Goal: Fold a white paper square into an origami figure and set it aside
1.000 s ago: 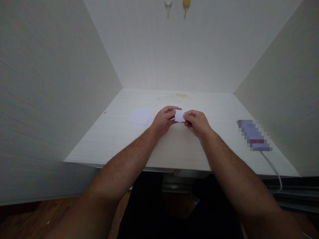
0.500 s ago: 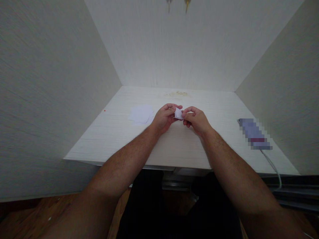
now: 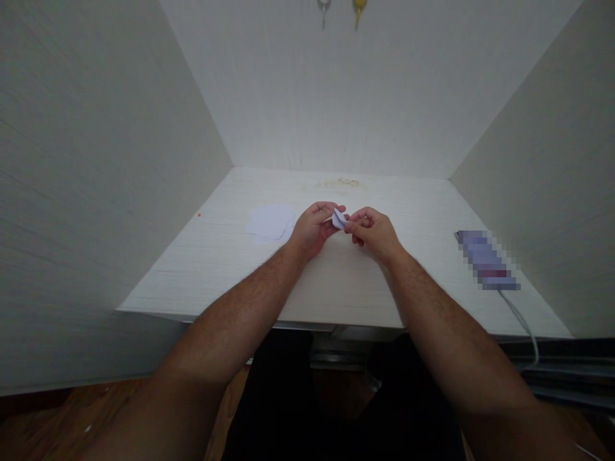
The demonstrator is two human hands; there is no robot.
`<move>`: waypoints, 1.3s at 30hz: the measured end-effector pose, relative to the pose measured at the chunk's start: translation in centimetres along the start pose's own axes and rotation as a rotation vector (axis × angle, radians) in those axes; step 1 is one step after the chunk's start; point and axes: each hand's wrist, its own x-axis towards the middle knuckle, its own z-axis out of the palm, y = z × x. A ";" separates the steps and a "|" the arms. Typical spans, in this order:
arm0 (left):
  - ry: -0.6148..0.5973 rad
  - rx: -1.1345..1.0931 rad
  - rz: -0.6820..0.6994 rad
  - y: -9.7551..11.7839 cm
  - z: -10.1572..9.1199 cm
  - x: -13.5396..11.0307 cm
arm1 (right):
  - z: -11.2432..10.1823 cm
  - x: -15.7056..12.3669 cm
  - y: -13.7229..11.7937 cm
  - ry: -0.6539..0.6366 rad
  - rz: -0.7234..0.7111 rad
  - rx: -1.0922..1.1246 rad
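Between my two hands is a small folded piece of white paper [image 3: 338, 219], with one flap standing partly open. My left hand [image 3: 314, 229] holds its left side, the fingers curled behind it. With thumb and forefinger my right hand [image 3: 372, 232] pinches the paper's lower right corner. Both hands are just above the white desk [image 3: 346, 282]. To the left of my left hand lies a loose stack of white paper sheets [image 3: 270, 221], their edges not quite lined up.
A blurred-out phone-like device [image 3: 486, 259] lies on the desk's right side, with a pale cable [image 3: 521, 317] running off the front edge. Panels enclose the desk left, right and back. Two small hanging items, one yellow [image 3: 358, 11], show on the back wall.
The folded paper has tilted and its flap has opened up. My left thumb has come off its front face. The view has shifted slightly.
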 end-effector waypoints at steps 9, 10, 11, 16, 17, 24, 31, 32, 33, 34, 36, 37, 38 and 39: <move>0.054 0.098 -0.055 0.2 0.1 0.0 | -0.1 0.2 -0.4 0.153 -0.046 -0.019; 0.057 0.111 -0.067 0.2 0.2 -0.1 | -0.2 0.3 -0.3 0.184 -0.050 -0.025; 0.058 0.130 -0.079 0.2 0.3 -0.1 | -0.2 0.4 -0.1 0.212 -0.056 -0.032; 0.080 0.323 -0.096 -0.2 0.1 0.1 | -0.5 0.8 0.3 0.269 -0.055 -0.062; 0.090 0.359 -0.087 -0.4 -0.1 0.2 | -0.6 0.8 0.3 0.273 -0.047 -0.058; 0.054 0.471 -0.036 -0.5 -0.8 0.4 | -0.6 0.8 0.0 0.282 0.023 0.001; 0.071 0.637 0.014 -0.2 -0.9 0.4 | -0.6 0.6 -0.1 0.218 0.061 -0.005; 0.068 0.667 0.020 -0.1 -1.0 0.4 | -0.6 0.6 0.0 0.198 0.055 -0.018; 0.062 0.688 0.023 -0.1 -1.0 0.4 | -0.6 0.6 0.0 0.173 0.052 -0.032; 0.052 0.699 0.023 -0.1 -1.0 0.4 | -0.7 0.6 0.1 0.148 0.053 -0.046; 0.032 0.687 0.014 -0.1 -1.0 0.4 | -0.7 0.6 0.2 0.116 0.063 -0.062; 0.025 0.666 0.007 -0.2 -1.1 0.5 | -0.7 0.6 0.3 0.115 0.069 -0.061; 0.015 0.640 -0.004 -0.2 -1.2 0.5 | -0.7 0.6 0.3 0.119 0.073 -0.055; 0.005 0.613 -0.015 -0.3 -1.2 0.6 | -0.7 0.6 0.3 0.125 0.076 -0.046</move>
